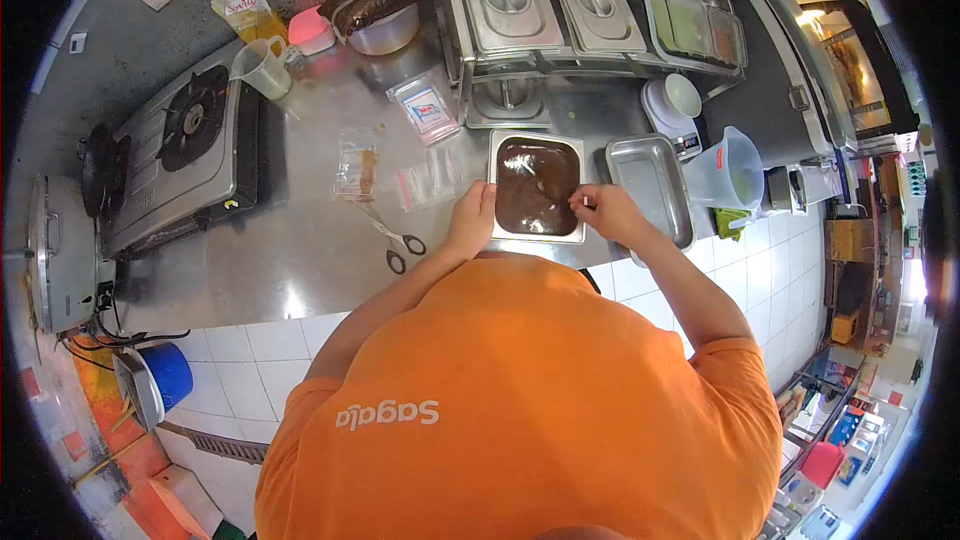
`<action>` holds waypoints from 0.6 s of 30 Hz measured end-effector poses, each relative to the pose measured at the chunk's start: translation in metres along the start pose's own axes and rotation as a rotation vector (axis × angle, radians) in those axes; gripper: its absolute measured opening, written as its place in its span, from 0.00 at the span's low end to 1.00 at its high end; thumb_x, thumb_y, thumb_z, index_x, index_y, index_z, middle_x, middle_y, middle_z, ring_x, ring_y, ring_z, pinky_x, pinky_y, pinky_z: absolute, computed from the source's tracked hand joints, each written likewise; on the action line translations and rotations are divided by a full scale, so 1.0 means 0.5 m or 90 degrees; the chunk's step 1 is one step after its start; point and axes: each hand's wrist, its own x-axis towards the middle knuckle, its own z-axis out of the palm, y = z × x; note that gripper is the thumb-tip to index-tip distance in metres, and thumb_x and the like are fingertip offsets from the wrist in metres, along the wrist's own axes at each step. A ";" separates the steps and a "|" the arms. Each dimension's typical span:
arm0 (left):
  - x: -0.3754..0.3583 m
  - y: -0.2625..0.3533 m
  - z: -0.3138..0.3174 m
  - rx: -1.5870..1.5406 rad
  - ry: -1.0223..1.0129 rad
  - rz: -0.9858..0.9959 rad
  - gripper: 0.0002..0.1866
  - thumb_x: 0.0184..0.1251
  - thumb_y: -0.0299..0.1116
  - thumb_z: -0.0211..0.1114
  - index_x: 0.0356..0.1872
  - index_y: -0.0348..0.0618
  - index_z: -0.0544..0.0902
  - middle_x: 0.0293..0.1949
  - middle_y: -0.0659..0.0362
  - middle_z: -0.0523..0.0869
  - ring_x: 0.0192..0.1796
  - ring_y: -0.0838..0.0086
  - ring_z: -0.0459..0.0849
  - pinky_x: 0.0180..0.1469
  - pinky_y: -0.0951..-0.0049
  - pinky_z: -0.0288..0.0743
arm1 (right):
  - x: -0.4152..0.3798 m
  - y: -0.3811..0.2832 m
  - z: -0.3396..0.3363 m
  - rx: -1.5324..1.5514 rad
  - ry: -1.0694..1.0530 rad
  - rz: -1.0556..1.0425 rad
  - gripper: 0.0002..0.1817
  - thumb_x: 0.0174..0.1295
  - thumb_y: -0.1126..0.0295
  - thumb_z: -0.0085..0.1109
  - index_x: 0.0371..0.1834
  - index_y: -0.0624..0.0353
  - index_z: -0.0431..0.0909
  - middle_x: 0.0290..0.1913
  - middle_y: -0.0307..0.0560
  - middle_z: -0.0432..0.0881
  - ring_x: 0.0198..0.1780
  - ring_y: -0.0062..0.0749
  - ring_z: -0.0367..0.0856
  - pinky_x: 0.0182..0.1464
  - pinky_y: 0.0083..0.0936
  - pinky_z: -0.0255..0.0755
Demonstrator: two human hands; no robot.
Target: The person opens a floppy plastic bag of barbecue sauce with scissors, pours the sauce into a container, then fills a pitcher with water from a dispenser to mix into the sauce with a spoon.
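Observation:
A square steel pan stands at the counter's front edge, filled with a glossy dark brown sauce. My left hand grips the pan's left rim near the front corner. Over the right rim, my right hand has its fingers pinched together, their tips above the sauce; what they hold, if anything, is too small to make out. Left of the pan lie a clear plastic bag, a packet with brown contents and black-handled scissors. To the right sits a shallow steel tray.
A gas stove occupies the counter's left end. Lidded steel pans fill a raised rack at the back. A kitchen scale and a plastic measuring jug stand at right. A clear jug is beside the stove.

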 end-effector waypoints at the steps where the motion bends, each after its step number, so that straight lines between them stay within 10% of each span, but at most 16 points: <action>1: 0.001 0.000 -0.001 0.001 -0.001 0.001 0.16 0.72 0.39 0.45 0.32 0.35 0.70 0.24 0.41 0.73 0.29 0.47 0.72 0.33 0.59 0.66 | 0.007 0.008 0.001 0.000 0.002 0.000 0.09 0.55 0.67 0.56 0.36 0.57 0.81 0.28 0.48 0.83 0.30 0.32 0.81 0.33 0.27 0.72; 18: -0.002 0.008 -0.004 0.010 -0.018 -0.022 0.16 0.72 0.40 0.45 0.32 0.34 0.69 0.23 0.44 0.72 0.26 0.55 0.71 0.33 0.62 0.66 | 0.012 0.035 0.012 0.122 0.025 0.026 0.08 0.52 0.70 0.59 0.34 0.61 0.82 0.28 0.46 0.83 0.30 0.27 0.81 0.34 0.24 0.72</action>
